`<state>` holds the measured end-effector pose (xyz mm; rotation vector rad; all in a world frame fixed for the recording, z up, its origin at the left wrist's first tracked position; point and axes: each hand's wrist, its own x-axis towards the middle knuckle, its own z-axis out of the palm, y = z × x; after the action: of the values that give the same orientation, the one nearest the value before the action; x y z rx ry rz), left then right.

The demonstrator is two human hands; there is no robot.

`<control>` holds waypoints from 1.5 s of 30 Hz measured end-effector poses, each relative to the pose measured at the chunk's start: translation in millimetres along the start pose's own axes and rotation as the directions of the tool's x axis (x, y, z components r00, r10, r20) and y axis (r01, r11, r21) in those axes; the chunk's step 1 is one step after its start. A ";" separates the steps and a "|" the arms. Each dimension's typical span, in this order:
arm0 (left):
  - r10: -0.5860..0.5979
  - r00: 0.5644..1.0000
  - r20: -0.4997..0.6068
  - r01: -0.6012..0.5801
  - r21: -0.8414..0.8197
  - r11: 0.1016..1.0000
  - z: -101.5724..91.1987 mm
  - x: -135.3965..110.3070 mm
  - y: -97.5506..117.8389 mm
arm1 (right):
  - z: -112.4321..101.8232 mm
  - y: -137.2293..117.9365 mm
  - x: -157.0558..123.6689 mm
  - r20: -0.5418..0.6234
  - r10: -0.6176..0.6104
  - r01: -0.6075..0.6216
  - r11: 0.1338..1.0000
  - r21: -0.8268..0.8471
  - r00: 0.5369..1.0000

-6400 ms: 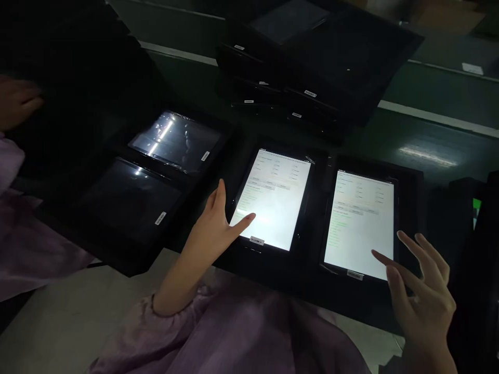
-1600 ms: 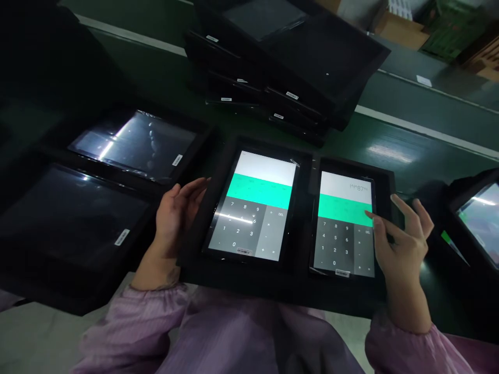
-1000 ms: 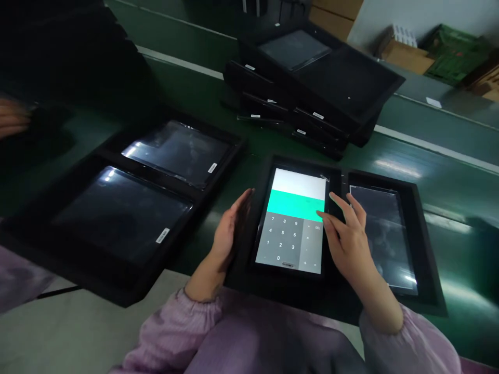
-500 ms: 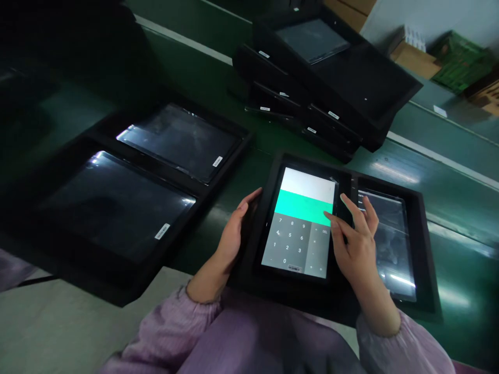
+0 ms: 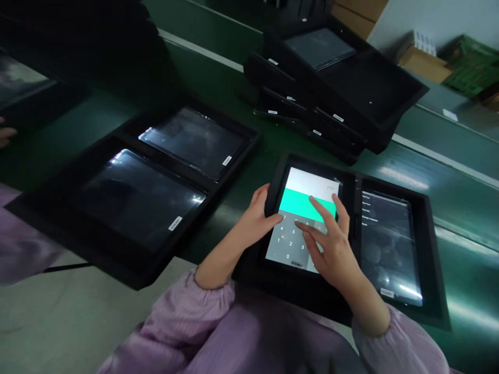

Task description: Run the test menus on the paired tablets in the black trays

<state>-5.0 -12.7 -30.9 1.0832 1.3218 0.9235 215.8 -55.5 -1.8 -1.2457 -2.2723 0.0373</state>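
A lit tablet (image 5: 280, 243) shows a calculator with a white display, a green band and grey keys. It lies in the left compartment of a black tray (image 5: 273, 283), close in front of my body. My left hand (image 5: 259, 215) holds the tray's left edge, with its thumb reaching over to the screen by the 7 key. Over the screen, my right hand (image 5: 331, 244) has its fingers spread, the index fingertip at the 8 key. A second tablet (image 5: 390, 249) in the right compartment shows a dark screen with a short text menu.
To the left, another black tray (image 5: 132, 272) holds two dark tablets with white labels. Several stacked trays (image 5: 374, 104) stand behind, a tablet in the top one. At the far left edge, another person's hand (image 5: 5, 132) shows. Cardboard (image 5: 424, 63) and a green box (image 5: 473, 65) lie at upper right.
My right hand has moved left across the screen to the number keys. My left thumb has come over the tray's edge onto the screen. Characters now show on the calculator's display.
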 end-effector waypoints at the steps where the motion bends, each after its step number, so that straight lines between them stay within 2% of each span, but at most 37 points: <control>1: 0.012 1.000 0.009 -0.012 0.049 0.999 1.7 1.3 -0.1 | 2.3 -3.0 1.5 0.006 -0.003 0.003 1.000 0.006 1.000; 4: 0.029 0.999 0.031 -0.032 0.113 0.993 4.7 4.0 -2.6 | 6.3 -5.4 3.1 0.015 0.013 -0.013 1.000 -0.020 1.000; 8: 0.068 0.996 0.051 -0.075 0.146 0.986 2.7 6.0 -5.5 | 0.4 3.7 -2.2 0.005 0.035 -0.035 0.999 -0.015 0.999; 10: 0.078 0.995 0.065 -0.087 0.155 0.984 1.4 6.3 -5.6 | -4.9 12.2 -7.4 -0.071 0.096 -0.097 0.995 -0.016 0.993; 13: 0.033 0.997 0.073 -0.043 0.136 0.990 1.8 4.8 -4.6 | -9.6 26.5 -15.8 -0.212 0.219 -0.240 0.968 -0.077 0.952; 15: 0.009 0.998 0.058 -0.014 0.101 0.995 3.6 2.6 -2.5 | -9.1 33.6 -19.3 -0.247 0.243 -0.276 0.955 -0.109 0.938; 22: -0.156 0.987 -0.036 0.154 -0.059 0.986 7.6 -4.2 12.3 | -0.8 29.3 -15.0 -0.171 0.253 -0.279 0.949 -0.148 0.952; 27: -0.160 0.984 -0.074 0.156 -0.057 0.986 5.3 -0.7 13.6 | -0.3 21.8 -7.7 -0.095 0.215 -0.227 0.964 -0.140 0.972; 33: -0.139 0.985 -0.106 0.135 -0.044 0.990 3.6 1.6 8.8 | 0.1 26.4 -9.0 -0.189 0.246 -0.276 0.948 -0.156 0.951; 37: -0.165 0.982 -0.096 0.151 -0.139 0.979 4.4 7.1 6.2 | 1.6 18.2 -6.9 -0.126 0.221 -0.239 0.960 -0.146 0.967; 41: -0.182 0.978 -0.100 0.163 -0.176 0.971 5.0 9.4 6.1 | -11.0 19.9 -12.7 -0.178 0.253 -0.274 0.956 -0.105 0.951; 45: -0.187 0.978 -0.090 0.167 -0.188 0.968 4.5 7.4 5.7 | -39.2 51.4 -40.4 -0.230 0.377 -0.411 0.904 -0.120 0.897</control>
<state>0.3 -4.4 -27.7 0.7722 1.3699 0.9567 291.3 -66.9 -0.5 -1.7033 -1.8474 -0.1282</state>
